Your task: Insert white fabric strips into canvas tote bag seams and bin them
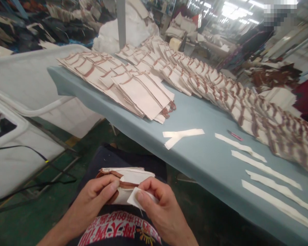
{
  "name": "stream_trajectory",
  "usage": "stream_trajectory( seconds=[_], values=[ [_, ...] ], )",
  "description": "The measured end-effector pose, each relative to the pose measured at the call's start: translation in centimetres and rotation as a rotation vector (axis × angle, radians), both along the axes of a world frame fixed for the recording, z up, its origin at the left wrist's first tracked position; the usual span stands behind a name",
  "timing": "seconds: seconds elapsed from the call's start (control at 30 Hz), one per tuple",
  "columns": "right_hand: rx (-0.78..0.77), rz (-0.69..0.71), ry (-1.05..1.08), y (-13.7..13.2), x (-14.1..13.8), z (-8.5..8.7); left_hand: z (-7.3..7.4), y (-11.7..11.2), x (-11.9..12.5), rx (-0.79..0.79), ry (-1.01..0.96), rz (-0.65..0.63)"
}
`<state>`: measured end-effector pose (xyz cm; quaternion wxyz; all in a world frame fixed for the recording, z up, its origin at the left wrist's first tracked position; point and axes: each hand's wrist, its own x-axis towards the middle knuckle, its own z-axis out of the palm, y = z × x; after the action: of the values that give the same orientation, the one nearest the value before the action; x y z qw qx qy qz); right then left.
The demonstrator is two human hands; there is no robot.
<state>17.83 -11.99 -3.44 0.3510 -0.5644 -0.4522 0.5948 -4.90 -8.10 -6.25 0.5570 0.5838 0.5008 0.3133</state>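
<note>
On my lap lies a cream fabric piece (135, 176) with brown trim (129, 185) along its edge. My left hand (100, 193) pinches the trimmed edge between thumb and fingers. Held in my right hand (157, 200) is a short white strip (133, 198), gripped between thumb and bent fingers beside the trim. A thin loose thread hangs below the strip. Part of the fabric piece is hidden behind both hands. Beneath it is a dark apron (105, 237) with red and white lettering.
A blue-green table (195, 164) runs diagonally ahead. On it lie stacked cream pieces with brown trim (143, 92), a long overlapping row of similar pieces (220, 89), two crossed white strips (183, 134), several longer strips (267, 167) and a small pink tool (236, 136). White bins (36, 82) stand left.
</note>
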Motion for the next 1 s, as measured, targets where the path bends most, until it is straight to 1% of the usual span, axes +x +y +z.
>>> stream_trajectory(
  seconds=[0.07, 0.17, 0.27, 0.37, 0.43, 0.53, 0.6, 0.67, 0.8, 1.0],
  values=[
    [0.027, -0.004, -0.083, 0.0, 0.1, 1.3, 0.9, 0.6, 0.6, -0.005, -0.047, -0.035],
    [0.052, -0.027, -0.143, 0.4, 0.2, 2.5, 2.0, 1.3, 1.4, -0.023, -0.077, -0.077],
    [0.066, -0.047, -0.161, 0.9, 0.4, 3.6, 2.5, 1.5, 1.8, -0.029, -0.088, -0.052],
    [0.052, -0.002, -0.158, 1.3, 0.3, 4.9, 2.8, 1.2, 2.0, -0.037, -0.055, -0.004],
    [0.041, 0.032, -0.155, 1.6, 0.1, 5.4, 2.9, 1.1, 2.1, -0.036, -0.035, 0.011],
    [0.038, 0.047, -0.195, 1.8, -0.6, 5.4, 2.6, 1.2, 2.2, 0.018, -0.077, -0.031],
    [0.035, 0.049, -0.227, 2.0, -0.9, 5.0, 2.1, 1.4, 2.2, 0.078, -0.102, -0.053],
    [0.025, 0.048, -0.241, 2.1, -1.1, 4.5, 1.6, 1.6, 2.1, 0.117, -0.105, -0.048],
    [-0.014, 0.053, -0.224, 2.4, -1.3, 4.0, 1.0, 1.8, 1.8, 0.142, -0.104, -0.056],
    [-0.059, 0.045, -0.175, 2.9, -1.4, 3.6, 0.7, 2.0, 1.2, 0.156, -0.099, -0.065]
  ],
)
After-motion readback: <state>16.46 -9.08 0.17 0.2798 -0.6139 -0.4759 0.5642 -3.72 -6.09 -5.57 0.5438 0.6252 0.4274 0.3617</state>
